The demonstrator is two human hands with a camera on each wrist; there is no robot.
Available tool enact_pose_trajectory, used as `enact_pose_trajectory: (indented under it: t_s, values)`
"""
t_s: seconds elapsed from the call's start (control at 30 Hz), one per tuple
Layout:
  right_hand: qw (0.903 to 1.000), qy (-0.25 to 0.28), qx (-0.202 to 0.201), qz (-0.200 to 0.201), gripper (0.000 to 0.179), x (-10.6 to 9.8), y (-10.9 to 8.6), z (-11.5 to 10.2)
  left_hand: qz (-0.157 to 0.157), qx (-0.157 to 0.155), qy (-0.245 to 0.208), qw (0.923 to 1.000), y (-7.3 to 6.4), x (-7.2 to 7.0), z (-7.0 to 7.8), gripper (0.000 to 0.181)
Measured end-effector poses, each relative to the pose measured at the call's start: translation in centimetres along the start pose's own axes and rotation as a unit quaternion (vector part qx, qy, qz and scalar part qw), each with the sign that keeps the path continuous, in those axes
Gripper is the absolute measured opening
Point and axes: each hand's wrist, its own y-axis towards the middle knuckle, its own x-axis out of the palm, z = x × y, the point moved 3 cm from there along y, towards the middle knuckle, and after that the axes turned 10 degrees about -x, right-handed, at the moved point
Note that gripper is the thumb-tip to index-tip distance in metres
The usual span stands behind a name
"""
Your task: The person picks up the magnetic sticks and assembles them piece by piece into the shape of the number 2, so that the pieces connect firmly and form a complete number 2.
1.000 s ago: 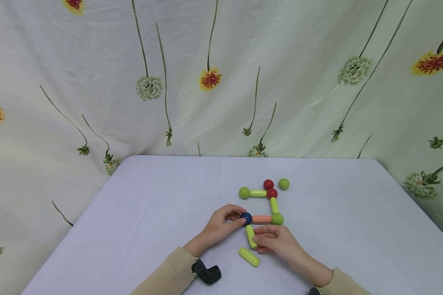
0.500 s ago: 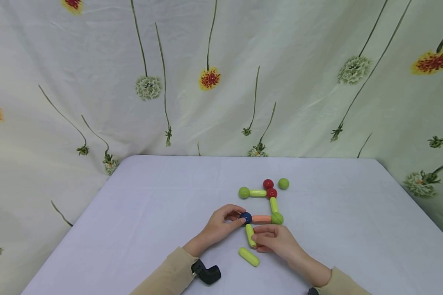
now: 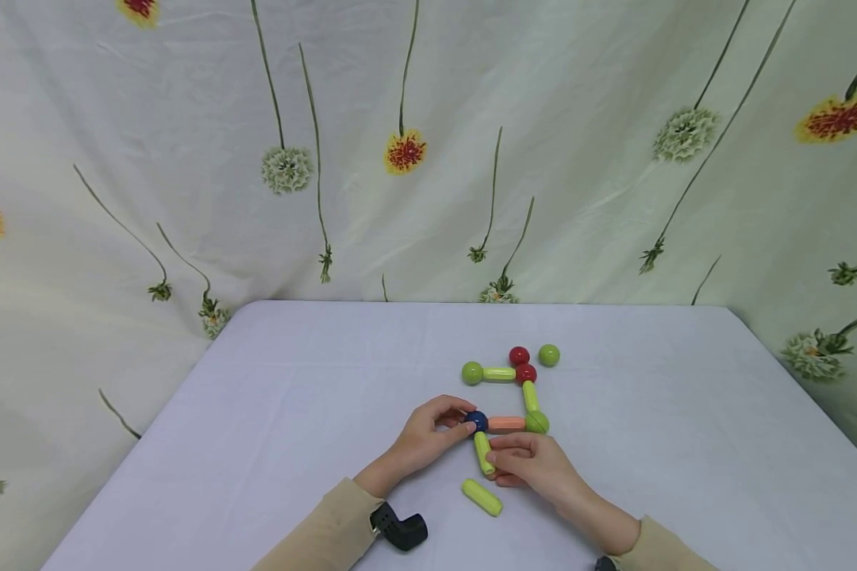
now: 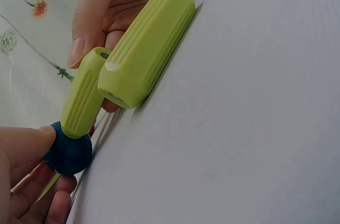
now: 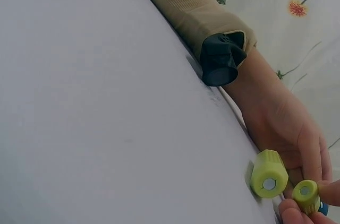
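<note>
My left hand (image 3: 427,434) pinches a dark blue ball (image 3: 478,421) between thumb and fingers. Between the thumb and fingers of my right hand (image 3: 539,469) is a yellow-green magnetic rod (image 3: 482,454). In the left wrist view that rod (image 4: 84,96) meets the blue ball (image 4: 70,152) at its far end. An orange rod (image 3: 506,423) runs from the ball to a green ball (image 3: 537,422). Closest to me lies a loose yellow-green rod (image 3: 482,497); the right wrist view shows the silvery magnet in the end of this rod (image 5: 269,177).
Beyond the green ball, a yellow-green rod (image 3: 530,396) leads to a red ball (image 3: 525,374). From there another rod (image 3: 499,373) reaches a green ball (image 3: 472,373). A second red ball (image 3: 519,356) touches the first, and a separate green ball (image 3: 549,354) lies nearby.
My right hand has shifted the held rod slightly away from me and left, towards the blue ball. The left hand keeps its place on the ball.
</note>
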Motion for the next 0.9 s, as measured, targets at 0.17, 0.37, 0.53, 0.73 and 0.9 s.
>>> enact_pose_trajectory:
  t_s: [0.17,0.37,0.53,0.73,0.9]
  values:
    - [0.9999,0.01,-0.005,-0.005,0.041,0.0,0.0,0.0,0.001,-0.001,0.003,1.0,-0.1,0.0,0.1,0.022]
    - [0.9998,0.014,-0.005,-0.01,0.04,-0.1,0.0,0.0,0.005,0.0,0.007,1.0,0.8,0.4,-1.9,0.022]
    - [0.9998,0.011,-0.009,-0.015,0.042,0.0,0.0,0.0,0.004,0.001,0.006,1.0,1.5,0.7,-3.6,0.023]
    - [0.9997,0.003,-0.021,-0.015,0.046,0.2,0.0,0.0,0.003,0.009,0.003,0.9999,1.6,0.7,-3.9,0.024]
    - [0.9994,0.0,-0.031,-0.016,0.047,0.4,0.1,0.0,0.004,0.007,0.005,1.0,1.6,0.7,-3.9,0.023]
